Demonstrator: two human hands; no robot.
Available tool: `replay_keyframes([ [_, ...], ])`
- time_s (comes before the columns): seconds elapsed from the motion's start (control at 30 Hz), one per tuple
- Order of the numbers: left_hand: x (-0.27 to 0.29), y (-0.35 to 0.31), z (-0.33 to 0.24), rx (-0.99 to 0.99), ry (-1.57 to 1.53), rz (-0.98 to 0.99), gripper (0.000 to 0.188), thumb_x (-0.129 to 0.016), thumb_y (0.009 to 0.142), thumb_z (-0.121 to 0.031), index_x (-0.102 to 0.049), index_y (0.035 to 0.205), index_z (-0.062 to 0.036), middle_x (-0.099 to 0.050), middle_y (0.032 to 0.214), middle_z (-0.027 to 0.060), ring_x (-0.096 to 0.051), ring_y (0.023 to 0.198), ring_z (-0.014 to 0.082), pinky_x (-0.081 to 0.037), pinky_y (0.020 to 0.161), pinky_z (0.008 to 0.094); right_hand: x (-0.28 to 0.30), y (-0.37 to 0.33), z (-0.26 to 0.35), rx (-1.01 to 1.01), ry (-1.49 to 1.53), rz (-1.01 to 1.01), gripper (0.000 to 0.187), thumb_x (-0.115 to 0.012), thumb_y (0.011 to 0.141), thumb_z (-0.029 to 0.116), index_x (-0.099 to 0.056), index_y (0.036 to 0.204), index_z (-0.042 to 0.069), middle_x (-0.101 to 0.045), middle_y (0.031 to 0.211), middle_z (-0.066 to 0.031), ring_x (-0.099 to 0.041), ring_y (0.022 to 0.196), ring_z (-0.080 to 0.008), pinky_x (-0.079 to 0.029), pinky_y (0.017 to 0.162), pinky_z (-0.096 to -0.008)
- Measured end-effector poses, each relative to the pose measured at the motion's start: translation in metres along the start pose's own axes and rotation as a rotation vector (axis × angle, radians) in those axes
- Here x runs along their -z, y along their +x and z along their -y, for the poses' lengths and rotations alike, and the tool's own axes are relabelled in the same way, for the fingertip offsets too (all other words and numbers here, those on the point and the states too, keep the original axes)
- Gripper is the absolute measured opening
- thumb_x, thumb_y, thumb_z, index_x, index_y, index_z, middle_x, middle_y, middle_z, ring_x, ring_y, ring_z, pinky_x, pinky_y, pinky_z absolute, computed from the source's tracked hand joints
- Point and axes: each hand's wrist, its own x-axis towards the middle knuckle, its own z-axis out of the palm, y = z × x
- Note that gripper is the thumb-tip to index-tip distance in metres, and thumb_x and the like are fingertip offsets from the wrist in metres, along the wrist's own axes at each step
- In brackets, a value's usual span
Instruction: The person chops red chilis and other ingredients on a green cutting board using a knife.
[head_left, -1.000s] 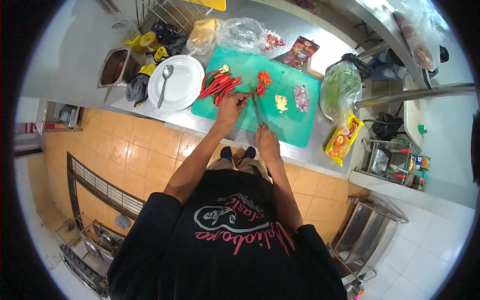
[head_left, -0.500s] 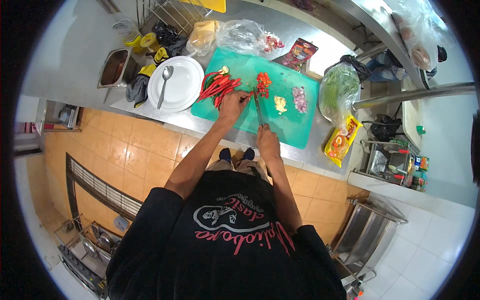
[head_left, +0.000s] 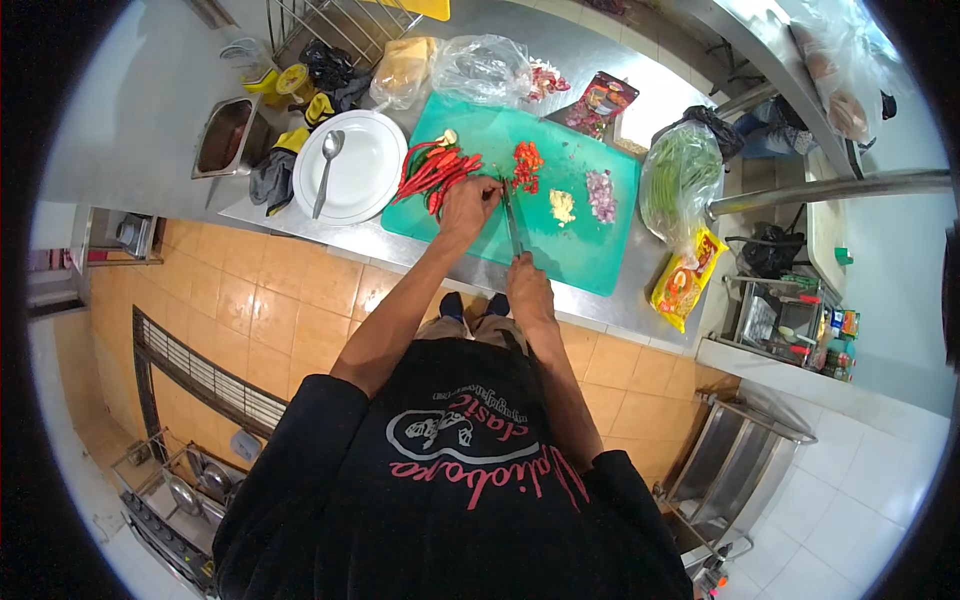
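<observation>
On the green cutting board (head_left: 580, 262), my left hand (head_left: 468, 207) is closed, fingertips pinched on a chili pepper that they mostly hide. My right hand (head_left: 530, 287) grips the handle of a knife (head_left: 514, 228); its blade points away from me, the tip right beside my left fingertips. Whole red chilies (head_left: 432, 172), with a few green ones among them, lie to the left of my left hand. Just past the blade sit chopped red chilies (head_left: 527, 165). Farther right are small heaps of minced garlic (head_left: 562, 207) and chopped shallot (head_left: 601, 196).
A white plate (head_left: 370, 175) holding a spoon (head_left: 327, 172) stands left of the board. Plastic bags (head_left: 483, 70) and a dark printed packet (head_left: 606, 97) lie behind it. Bagged green vegetables (head_left: 680, 180) and a yellow noodle packet (head_left: 688, 280) are at the right.
The knife and my right hand have shifted slightly left and toward me. My left hand stays at nearly the same place, and the red piece at its fingertips no longer shows.
</observation>
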Motion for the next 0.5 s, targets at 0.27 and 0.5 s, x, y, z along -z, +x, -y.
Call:
replay_keyframes([
  [0.27, 0.003, 0.003, -0.009, 0.147, -0.004, 0.066, 0.012, -0.070, 0.074, -0.008, -0.068, 0.085, -0.0047, -0.067, 0.077, 0.0127, -0.065, 0.071, 0.0293, -0.049, 0.064, 0.0396, -0.003, -0.003, 0.009, -0.017, -0.018, 0.008, 0.030, -0.039, 0.099, 0.023, -0.051, 0.097, -0.004, -0.063, 0.078, -0.0322, -0.062, 0.076, -0.0494, -0.051, 0.068, -0.0560],
  [0.5, 0.003, 0.004, -0.013, 0.143, 0.000, 0.064, 0.012, -0.070, 0.073, -0.008, -0.069, 0.084, -0.0048, -0.068, 0.077, 0.0121, -0.066, 0.071, 0.0285, -0.050, 0.064, 0.0392, -0.008, 0.029, 0.011, 0.079, 0.025, -0.061, 0.029, -0.040, 0.098, 0.022, -0.053, 0.094, -0.004, -0.063, 0.077, -0.0322, -0.062, 0.075, -0.0491, -0.052, 0.068, -0.0558],
])
